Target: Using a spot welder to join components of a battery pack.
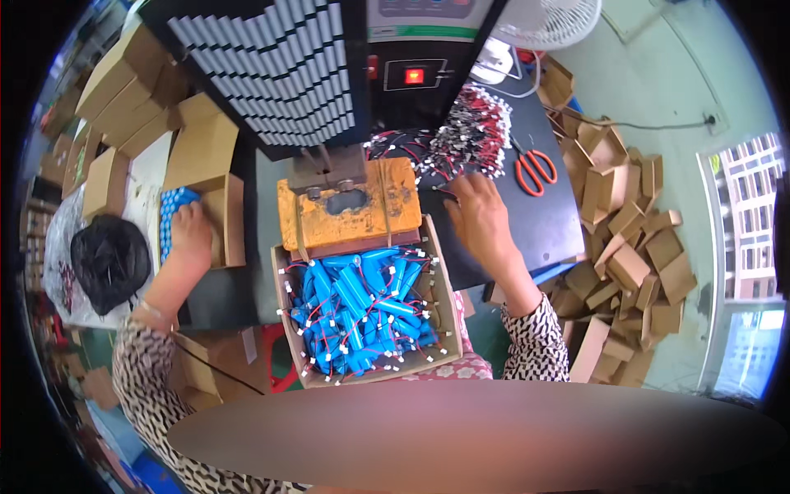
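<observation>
At the left, my left hand (191, 232) reaches into an open cardboard box (229, 210) of blue battery cells (167, 218) packed upright. Its fingers are curled on the cells at the edge of the pack, and their tips are partly hidden. My right hand (481, 218) is at the near edge of a pile of red and black wire leads (477, 123) with white connectors. Its fingers are bent down around a thin lead beside the thumb. Between my arms, a cardboard box (448, 325) holds many blue battery packs (354, 296) with wires attached.
Ahead stands a black machine (411, 99) with a lit red switch, above a worn yellow block (387, 198). Orange-handled pliers (536, 171) lie right of the leads. A white fan (551, 20) is behind. Empty small cartons (629, 267) heap at the right; a black bag (111, 263) sits left.
</observation>
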Motion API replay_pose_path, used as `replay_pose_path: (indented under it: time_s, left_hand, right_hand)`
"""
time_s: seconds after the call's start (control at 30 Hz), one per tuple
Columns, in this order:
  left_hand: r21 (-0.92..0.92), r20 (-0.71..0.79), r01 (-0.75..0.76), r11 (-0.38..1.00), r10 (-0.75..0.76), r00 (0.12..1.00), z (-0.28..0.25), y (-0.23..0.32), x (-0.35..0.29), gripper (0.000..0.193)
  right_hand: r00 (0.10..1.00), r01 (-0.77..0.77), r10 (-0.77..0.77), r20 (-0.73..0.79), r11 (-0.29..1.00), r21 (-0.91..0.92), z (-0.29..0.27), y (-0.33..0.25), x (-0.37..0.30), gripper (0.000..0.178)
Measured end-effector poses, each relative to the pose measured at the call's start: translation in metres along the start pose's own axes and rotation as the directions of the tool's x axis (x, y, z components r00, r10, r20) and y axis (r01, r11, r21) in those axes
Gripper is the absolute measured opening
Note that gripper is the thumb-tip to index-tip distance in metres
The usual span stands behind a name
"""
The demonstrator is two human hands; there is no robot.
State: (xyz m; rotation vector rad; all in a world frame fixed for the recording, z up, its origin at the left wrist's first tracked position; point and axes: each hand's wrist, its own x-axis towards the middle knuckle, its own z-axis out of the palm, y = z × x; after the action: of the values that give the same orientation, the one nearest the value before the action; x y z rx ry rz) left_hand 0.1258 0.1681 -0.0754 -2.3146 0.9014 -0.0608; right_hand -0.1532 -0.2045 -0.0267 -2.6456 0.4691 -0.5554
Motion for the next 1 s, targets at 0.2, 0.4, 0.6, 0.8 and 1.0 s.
replay_pose_path:
  time_s: [0.2,0.4,0.6,0.8,1.0]
  left_hand:
    - [0.331,0.263,0.045,0.942,-0.138,0.955,0.028,0.019,0.006,0.03]
    - [0.238,0.486,0.098,0.966,-0.206,0.85,0.007,0.03,0.023,0.033]
    - [0.015,-0.164,0.084,0.996,-0.081,0.983,-0.049,0.008,0.003,0.008]
    - [-0.748,-0.313,-0.161,0.644,-0.127,0.941,-0.107,-0.012,-0.01,0.036]
    - [-0.88,-0.146,-0.238,-0.412,-0.242,0.959,-0.185,0.066,-0.016,0.031]
  right_hand:
    - [0.955,0.276,-0.174,0.238,0.816,-0.508,0.015,-0.002,0.005,0.019]
    - [0.909,0.359,-0.243,0.338,0.869,-0.34,-0.002,0.004,0.01,0.022]
    - [0.998,0.058,-0.058,-0.009,0.987,0.152,-0.01,0.011,-0.007,0.023]
    - [0.965,0.02,0.029,-0.26,0.982,0.187,-0.009,0.01,-0.017,0.018]
    - [0.998,0.026,-0.017,-0.057,0.988,0.153,-0.036,-0.011,-0.014,0.013]
